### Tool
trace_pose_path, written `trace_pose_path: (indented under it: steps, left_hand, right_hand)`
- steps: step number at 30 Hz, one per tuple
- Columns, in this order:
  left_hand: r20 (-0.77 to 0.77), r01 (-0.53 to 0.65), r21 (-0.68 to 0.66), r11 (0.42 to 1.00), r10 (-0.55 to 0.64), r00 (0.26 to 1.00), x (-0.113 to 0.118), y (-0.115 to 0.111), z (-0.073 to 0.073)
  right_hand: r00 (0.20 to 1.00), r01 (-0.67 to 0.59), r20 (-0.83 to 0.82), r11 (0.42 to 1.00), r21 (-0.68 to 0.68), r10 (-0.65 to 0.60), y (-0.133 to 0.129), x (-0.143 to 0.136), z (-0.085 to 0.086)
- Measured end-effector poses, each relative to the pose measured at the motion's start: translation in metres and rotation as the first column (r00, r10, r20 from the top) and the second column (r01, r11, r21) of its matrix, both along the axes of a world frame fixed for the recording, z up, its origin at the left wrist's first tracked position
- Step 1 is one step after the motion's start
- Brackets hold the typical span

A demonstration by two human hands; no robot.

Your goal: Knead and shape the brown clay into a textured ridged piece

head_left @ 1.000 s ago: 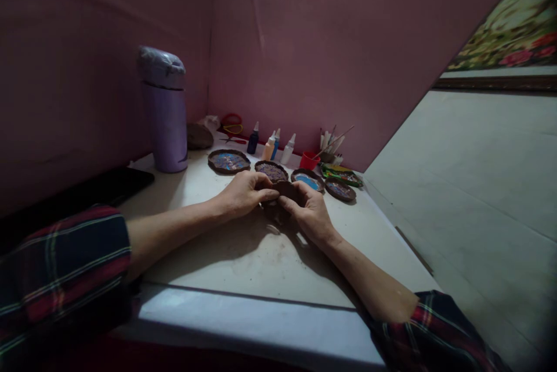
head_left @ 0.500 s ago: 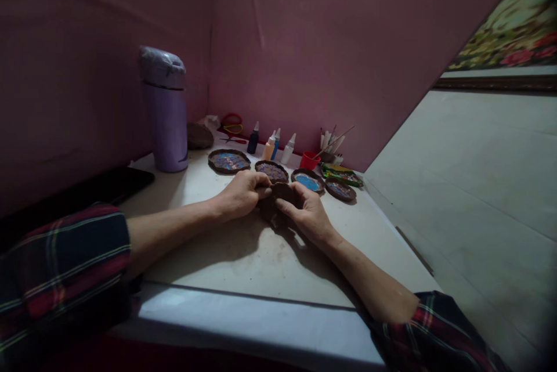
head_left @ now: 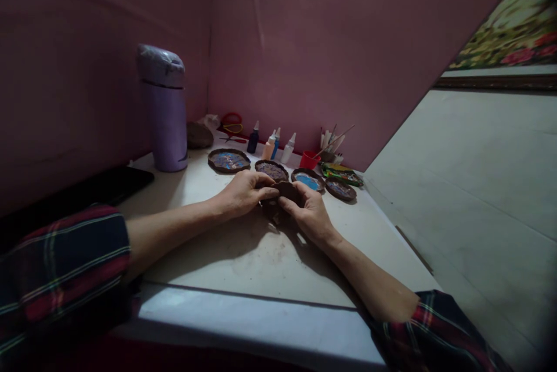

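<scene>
Between my two hands is a dark brown clay piece (head_left: 287, 190), thin and rounded, raised a little above the white table (head_left: 243, 267). My left hand (head_left: 246, 192) pinches its left edge between thumb and fingers. On the other side, my right hand (head_left: 310, 209) grips the right edge, thumb on the near face. Just beyond my hands stand brown clay dishes with wavy rims: one with blue and orange streaks (head_left: 228, 161), one speckled purple (head_left: 272, 170), one with a blue middle (head_left: 308, 181) and a smaller streaked one (head_left: 340, 190).
A tall purple bottle (head_left: 164, 111) stands at the left beside a dark flat object (head_left: 117, 186). Along the back are a clay lump (head_left: 199, 135), scissors (head_left: 232, 140), paint bottles (head_left: 268, 148), a red cup (head_left: 310, 159) and a green packet (head_left: 342, 174). Pink boards rise behind.
The clay piece has tilted or turned slightly in my hands. My left thumb has straightened along its edge, while the things on the table have stayed in place.
</scene>
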State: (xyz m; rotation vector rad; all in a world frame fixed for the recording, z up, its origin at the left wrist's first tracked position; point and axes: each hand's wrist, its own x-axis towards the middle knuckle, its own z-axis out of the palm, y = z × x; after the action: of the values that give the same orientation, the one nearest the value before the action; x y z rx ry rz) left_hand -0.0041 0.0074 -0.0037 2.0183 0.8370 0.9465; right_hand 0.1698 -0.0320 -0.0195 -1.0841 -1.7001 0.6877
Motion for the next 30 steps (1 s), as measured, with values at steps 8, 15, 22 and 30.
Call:
trace_pose_path:
  steps: [8,15,22,30]
  left_hand:
    - [-0.062,-0.074,0.041,0.996,0.076,0.995,-0.0017,0.0025,-0.0029]
    - [-0.017,-0.034,0.024,0.999,0.035,0.999,-0.003,0.0022,-0.0038]
    - [0.001,-0.023,-0.005,1.0,0.023,1.0,-0.0023,0.0009,-0.0014]
    - [-0.001,-0.019,-0.007,1.0,0.019,1.0,-0.0026,0.0003,-0.0029]
  right_hand:
    - [1.0,-0.02,-0.001,1.0,0.015,0.02,-0.0005,0.0013,-0.0002]
    - [0.999,-0.029,0.04,0.999,0.023,0.028,-0.0004,0.0017,-0.0011]
    - [0.993,-0.025,0.114,0.999,0.036,0.021,-0.003,0.0007,0.001]
    - [0.99,-0.04,0.139,0.999,0.036,0.035,-0.0031,0.0012,0.0007]
